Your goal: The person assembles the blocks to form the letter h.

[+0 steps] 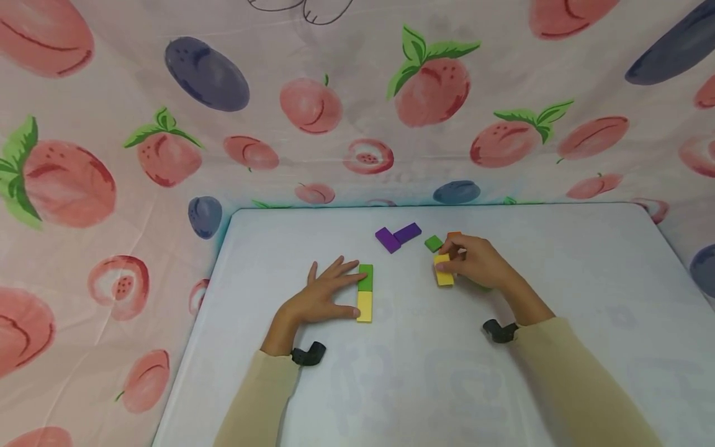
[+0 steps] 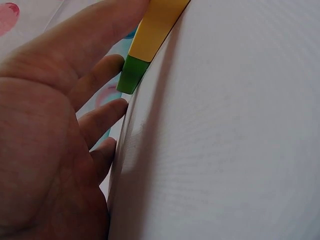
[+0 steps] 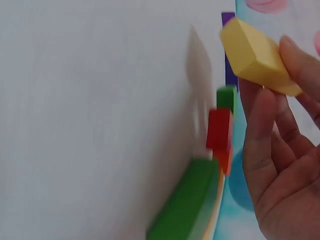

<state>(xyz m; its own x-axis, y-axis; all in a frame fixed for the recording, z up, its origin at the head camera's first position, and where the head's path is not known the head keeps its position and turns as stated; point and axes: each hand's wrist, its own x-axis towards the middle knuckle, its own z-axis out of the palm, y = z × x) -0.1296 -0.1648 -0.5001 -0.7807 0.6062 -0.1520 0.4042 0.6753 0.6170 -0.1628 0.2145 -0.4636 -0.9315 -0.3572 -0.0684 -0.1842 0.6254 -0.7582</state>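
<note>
My left hand lies low over the white table with its fingers spread. Its thumb touches a yellow block and its index finger a green block; the two blocks stand end to end in one line. To the right, my right hand pinches another yellow block between thumb and fingers. In the right wrist view this held block is tilted and raised off the table, its shadow falling beside it.
Two purple blocks touch in an angled shape toward the back. A small green block and an orange block lie near my right hand. The right wrist view also shows a red block and a larger green block. Fruit-patterned cloth hangs behind.
</note>
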